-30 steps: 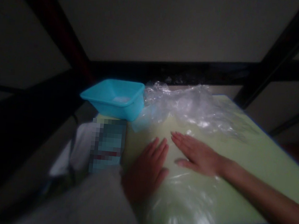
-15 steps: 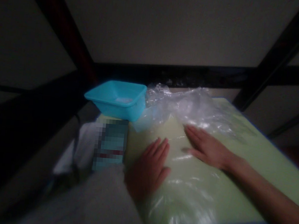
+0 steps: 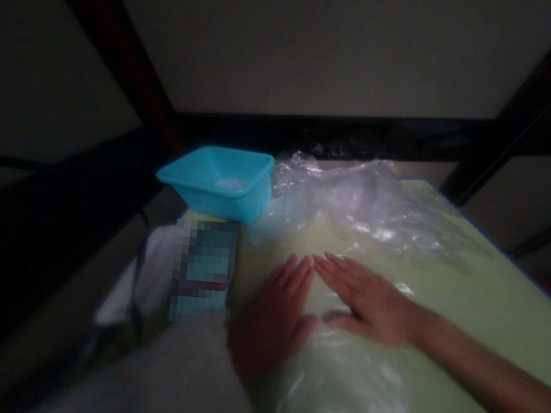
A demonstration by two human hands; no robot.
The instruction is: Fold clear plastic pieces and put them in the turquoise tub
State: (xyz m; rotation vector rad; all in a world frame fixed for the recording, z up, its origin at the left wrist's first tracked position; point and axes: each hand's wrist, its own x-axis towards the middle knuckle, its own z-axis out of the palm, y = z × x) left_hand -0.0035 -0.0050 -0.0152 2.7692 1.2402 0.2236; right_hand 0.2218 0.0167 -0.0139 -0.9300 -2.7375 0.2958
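A large clear plastic bag (image 3: 372, 205) is spread over the yellow-green tabletop (image 3: 502, 316), crumpled at the far side and flatter toward me. My left hand (image 3: 275, 316) lies flat on the plastic, fingers stretched forward and thumb apart. Just right of it, my right hand (image 3: 368, 298) also rests flat on the sheet, its fingertips close to those of the left. Neither hand grips anything. Under the plastic, a paler pointed shape shows faintly beyond the hands; what it is I cannot tell.
A turquoise plastic basin (image 3: 251, 204) stands at the table's far left corner, with something whitish inside. Nearer me lies a pixelated teal item (image 3: 207, 271). White cloth (image 3: 154, 266) hangs at the left edge. A wall with dark beams (image 3: 406, 141) borders the far side.
My right hand has slid toward me and slightly left over the plastic, bringing its fingertips near my left hand. The left hand has stayed almost in place.
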